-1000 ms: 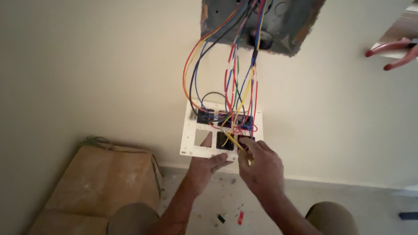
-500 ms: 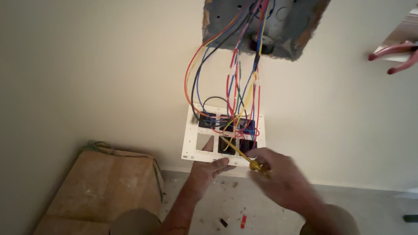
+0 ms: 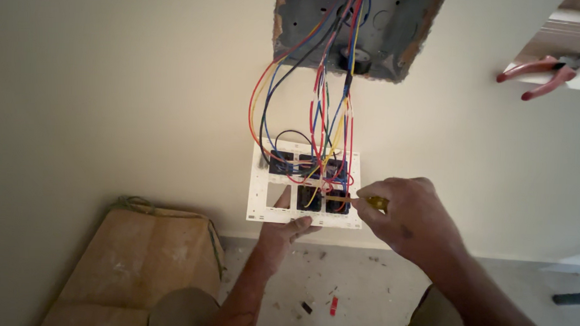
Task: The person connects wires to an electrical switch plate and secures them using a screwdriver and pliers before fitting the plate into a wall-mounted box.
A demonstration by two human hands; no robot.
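Switch plate (image 3: 261,193), white and hung on coloured wires (image 3: 323,119) below the wall box (image 3: 384,38), rests against the wall; left hand (image 3: 286,228) grips its bottom edge, right hand (image 3: 407,215) is closed around a yellow-handled screwdriver (image 3: 372,202) at a black module (image 3: 337,202)

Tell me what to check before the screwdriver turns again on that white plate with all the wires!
1. Left hand holds the white switch plate from below: ok.
2. Right hand grips the yellow screwdriver: ok.
3. Tip seated in a screw: cannot tell.
4. Coloured wires clear of the tip: not ok, they crowd it.
5. Power off: cannot tell.
6. Red-handled pliers on the ledge, out of the way: ok.
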